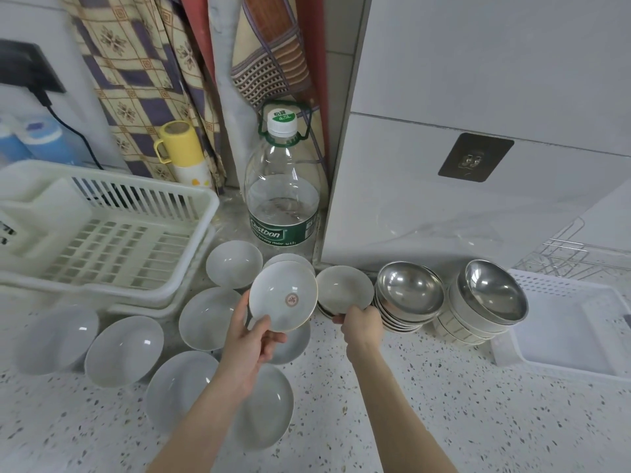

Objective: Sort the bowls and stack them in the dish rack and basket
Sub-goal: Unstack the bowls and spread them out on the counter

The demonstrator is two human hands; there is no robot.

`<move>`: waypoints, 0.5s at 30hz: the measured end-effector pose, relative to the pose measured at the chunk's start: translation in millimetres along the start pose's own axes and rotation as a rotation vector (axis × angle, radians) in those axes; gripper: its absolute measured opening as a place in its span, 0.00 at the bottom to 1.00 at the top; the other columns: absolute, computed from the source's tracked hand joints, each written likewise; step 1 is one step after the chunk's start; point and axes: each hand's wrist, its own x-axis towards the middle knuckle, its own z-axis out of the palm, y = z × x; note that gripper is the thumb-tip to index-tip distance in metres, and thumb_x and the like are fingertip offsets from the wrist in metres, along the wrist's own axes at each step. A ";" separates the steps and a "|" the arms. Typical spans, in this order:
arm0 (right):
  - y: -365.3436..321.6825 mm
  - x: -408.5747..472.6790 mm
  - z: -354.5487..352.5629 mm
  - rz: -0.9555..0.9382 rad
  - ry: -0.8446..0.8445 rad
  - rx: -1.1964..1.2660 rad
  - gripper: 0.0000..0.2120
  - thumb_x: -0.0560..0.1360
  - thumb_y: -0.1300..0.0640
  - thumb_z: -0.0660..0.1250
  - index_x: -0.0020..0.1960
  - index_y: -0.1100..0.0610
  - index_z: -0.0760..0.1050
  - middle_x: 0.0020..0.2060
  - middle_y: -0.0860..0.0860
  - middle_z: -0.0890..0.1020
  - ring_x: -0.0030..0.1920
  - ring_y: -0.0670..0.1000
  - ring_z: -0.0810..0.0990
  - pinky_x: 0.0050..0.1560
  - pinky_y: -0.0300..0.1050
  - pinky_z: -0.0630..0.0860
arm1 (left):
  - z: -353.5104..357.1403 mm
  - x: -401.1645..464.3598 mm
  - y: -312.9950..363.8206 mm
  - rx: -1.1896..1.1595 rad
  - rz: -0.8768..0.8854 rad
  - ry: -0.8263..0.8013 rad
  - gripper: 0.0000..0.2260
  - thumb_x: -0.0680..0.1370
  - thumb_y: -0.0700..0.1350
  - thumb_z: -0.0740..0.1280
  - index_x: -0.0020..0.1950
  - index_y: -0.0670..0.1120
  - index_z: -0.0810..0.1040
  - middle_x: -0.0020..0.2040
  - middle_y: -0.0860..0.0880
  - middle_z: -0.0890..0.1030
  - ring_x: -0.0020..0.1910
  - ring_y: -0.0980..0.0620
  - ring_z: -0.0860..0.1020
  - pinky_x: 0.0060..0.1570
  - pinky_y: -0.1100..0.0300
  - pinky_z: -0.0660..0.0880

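My left hand (251, 332) holds a small white bowl with a red mark in its middle (282, 295), tilted, above the counter. My right hand (362, 324) grips the near rim of a short stack of white bowls (344, 288). Several plain white bowls (124, 349) lie spread over the counter at left and under my left arm. Two stacks of steel bowls (408, 290) (491, 291) stand to the right. A cream plastic dish rack (112, 233) sits at the left. At the right edge lies a white basket (566, 332).
A large water bottle (281, 199) stands behind the bowls by the wall corner. A yellow-lidded flask (186, 155) is behind the rack. A wire rack (573, 254) shows at far right. The speckled counter (392, 404) lies between my arms and toward the front.
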 end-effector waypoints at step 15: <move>18.2 -47.9 -15.0 -0.145 -0.065 0.301 0.15 0.76 0.66 0.56 0.60 0.59 0.73 0.25 0.54 0.80 0.21 0.43 0.68 0.24 0.37 0.65 | -19.2 -27.7 -11.2 -0.010 0.059 0.038 0.22 0.82 0.36 0.59 0.64 0.64 0.70 0.31 0.40 0.81 0.25 0.54 0.75 0.22 0.65 0.62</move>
